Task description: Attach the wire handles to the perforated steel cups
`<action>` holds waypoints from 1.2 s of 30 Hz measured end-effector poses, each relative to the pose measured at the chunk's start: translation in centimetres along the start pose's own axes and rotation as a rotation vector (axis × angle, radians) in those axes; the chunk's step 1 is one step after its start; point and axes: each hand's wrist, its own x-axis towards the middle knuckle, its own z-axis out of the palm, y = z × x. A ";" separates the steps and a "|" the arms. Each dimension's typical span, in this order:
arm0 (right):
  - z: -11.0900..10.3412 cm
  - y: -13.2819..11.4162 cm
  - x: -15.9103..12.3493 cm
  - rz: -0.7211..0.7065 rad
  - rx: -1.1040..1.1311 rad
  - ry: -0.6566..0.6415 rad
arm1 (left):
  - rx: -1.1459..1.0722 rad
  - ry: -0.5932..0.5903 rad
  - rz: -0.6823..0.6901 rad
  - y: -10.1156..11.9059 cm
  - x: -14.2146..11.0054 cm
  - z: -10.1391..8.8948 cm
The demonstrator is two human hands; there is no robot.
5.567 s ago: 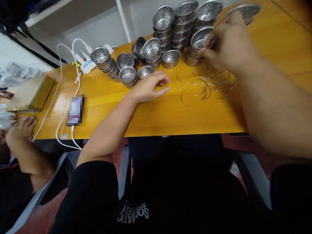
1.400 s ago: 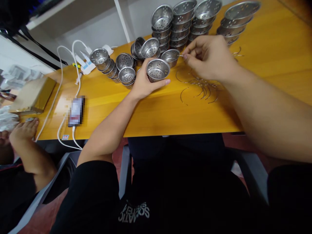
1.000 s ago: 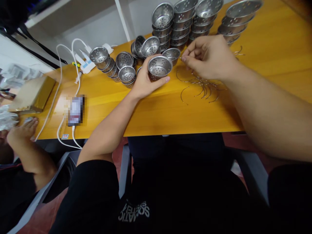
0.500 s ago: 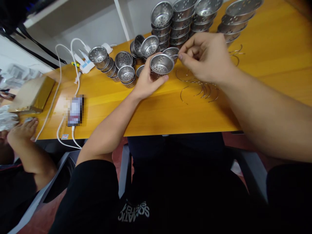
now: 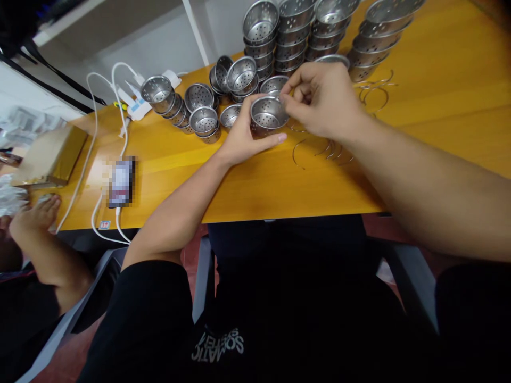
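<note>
My left hand (image 5: 241, 136) is wrapped round a small perforated metal cup (image 5: 269, 114), its open mouth turned up towards me. Close to that cup's right rim, my right hand (image 5: 325, 101) has thumb and forefinger pinched on a thin curved wire, which the fingers now mostly hide. Whether the wire touches the rim I cannot tell. Beneath and beside my right hand, several loose curved wires (image 5: 329, 149) lie on the wooden table (image 5: 255, 194). More curved wires (image 5: 375, 96) lie further right. A single perforated cup (image 5: 273, 85) stands just behind the held one.
Tall stacks of perforated cups (image 5: 294, 36) line the table's back, with another stack (image 5: 386, 33) at the right. Smaller cup stacks (image 5: 204, 121) stand left. A phone (image 5: 121, 182) with white cables (image 5: 96, 101), a cardboard box (image 5: 51, 157) and another person's hand (image 5: 35, 217) are further left.
My left hand has picked up a cup. My right hand, earlier at a cup stack, now pinches a wire and has moved left to the held cup's rim.
</note>
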 end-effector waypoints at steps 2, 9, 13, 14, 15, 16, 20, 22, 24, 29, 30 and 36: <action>-0.1 -0.8 -0.1 0.001 -0.015 -0.006 | 0.008 -0.014 -0.002 0.0 0.0 -0.1; -0.1 -4.1 -0.6 -0.009 -0.042 0.014 | 0.012 0.005 -0.047 0.4 0.2 -0.6; 0.3 -4.6 -0.5 0.010 -0.022 0.020 | -0.012 0.017 -0.090 1.1 0.3 -0.8; 0.2 -4.8 -0.5 0.008 0.012 0.017 | -0.020 0.016 -0.089 1.1 0.3 -0.9; 0.0 -5.1 -0.5 0.002 0.062 0.006 | -0.030 0.013 -0.083 1.1 0.2 -1.0; -0.2 -5.3 -0.5 -0.007 0.125 -0.020 | -0.042 0.007 -0.078 0.9 0.2 -1.1; -1.8 -6.0 -0.6 -0.056 0.332 -0.243 | -0.109 -0.054 -0.086 0.2 0.0 -1.5; -2.3 -5.9 -0.7 -0.083 0.376 -0.279 | -0.125 -0.091 -0.079 0.1 -0.1 -1.6; -2.5 -5.7 -0.7 -0.101 0.402 -0.259 | -0.110 -0.094 -0.050 0.3 -0.1 -1.5; -1.8 -5.4 -0.7 -0.084 0.481 -0.209 | -0.034 -0.052 -0.001 0.7 -0.1 -1.1; -1.7 -5.3 -0.7 -0.072 0.492 -0.197 | -0.028 -0.052 0.003 0.7 -0.1 -1.0; -1.0 -2.5 -0.2 -0.046 0.470 -0.181 | -0.016 -0.016 0.005 0.3 0.0 -0.9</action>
